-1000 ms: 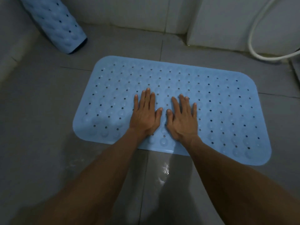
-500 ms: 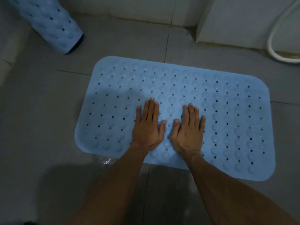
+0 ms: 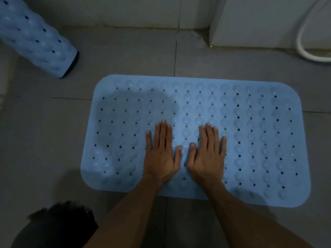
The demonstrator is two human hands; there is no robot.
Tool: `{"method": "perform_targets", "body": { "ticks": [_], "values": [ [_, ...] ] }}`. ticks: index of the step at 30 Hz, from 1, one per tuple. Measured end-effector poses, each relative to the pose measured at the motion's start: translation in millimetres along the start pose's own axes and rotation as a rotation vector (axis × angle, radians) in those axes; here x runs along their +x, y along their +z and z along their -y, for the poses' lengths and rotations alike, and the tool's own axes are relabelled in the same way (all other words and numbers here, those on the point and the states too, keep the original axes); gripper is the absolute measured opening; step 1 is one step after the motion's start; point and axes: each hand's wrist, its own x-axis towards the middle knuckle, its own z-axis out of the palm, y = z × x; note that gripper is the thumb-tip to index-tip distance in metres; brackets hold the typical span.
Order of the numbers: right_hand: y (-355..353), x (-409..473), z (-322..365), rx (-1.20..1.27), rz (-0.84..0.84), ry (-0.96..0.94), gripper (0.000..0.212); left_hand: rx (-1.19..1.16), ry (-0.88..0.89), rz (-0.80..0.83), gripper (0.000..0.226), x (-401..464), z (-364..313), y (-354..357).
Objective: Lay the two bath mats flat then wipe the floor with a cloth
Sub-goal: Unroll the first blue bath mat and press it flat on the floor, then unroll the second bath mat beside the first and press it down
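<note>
white hose [image 3: 302, 42] by tiled wall [image 3: 125, 11]

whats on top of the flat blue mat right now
Both hands lie flat on the mat, side by side near its front edge: the left hand and the right hand, fingers straight. Nothing else rests on it. The mat surface under the palms is hidden.

Both palms pressed flat on the blue mat [image 3: 250, 140], left hand [image 3: 161, 154] and right hand [image 3: 207, 154] side by side, thumbs apart with a narrow strip of mat between. Ahead of the fingertips, open mat, then bare grey floor [image 3: 125, 56] up to the wall [image 3: 125, 9]. Far to the left and ahead, a rolled mat [image 3: 37, 40] lying on the floor, well apart. Far right and ahead, a white hose [image 3: 304, 42] curving beside a white panel [image 3: 250, 20]. Close behind the left forearm, a dark blurred shape [image 3: 59, 224], not identifiable.
</note>
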Motion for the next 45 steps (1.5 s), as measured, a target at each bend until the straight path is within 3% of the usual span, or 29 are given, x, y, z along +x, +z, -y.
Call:
{"method": "perform_targets", "body": {
  "ticks": [18, 20, 24, 28, 33, 39, 45],
  "values": [
    [6, -4, -7, -0.062, 0.048, -0.056, 0.067, 0.013, 0.021, -0.034, 0.075, -4, 4, 12],
    [0, -2, -7, -0.050, 0.106, -0.061, 0.067, 0.010, 0.018, 0.026, 0.079, -3, 2, 4],
    [-22, 11, -7, -0.092, 0.384, -0.067, 0.069, 0.008, -0.024, 0.214, 0.071, -1, 3, -30],
    [-61, 26, 6, -0.114, 0.585, -0.059, 0.069, 0.064, -0.088, 0.167, 0.071, -19, 7, -80],
    [-127, 40, 62, -0.067, 0.509, -0.191, 0.064, 0.174, -0.132, 0.049, 0.070, -38, 19, -163],
    [-223, 61, 145, 0.210, 0.265, -0.369, 0.058, 0.365, -0.244, -0.067, 0.068, -59, 54, -271],
    [-276, 77, 190, 0.320, 0.194, -0.472, 0.060, 0.397, -0.289, -0.161, 0.069, -59, 99, -363]
  ]
}}
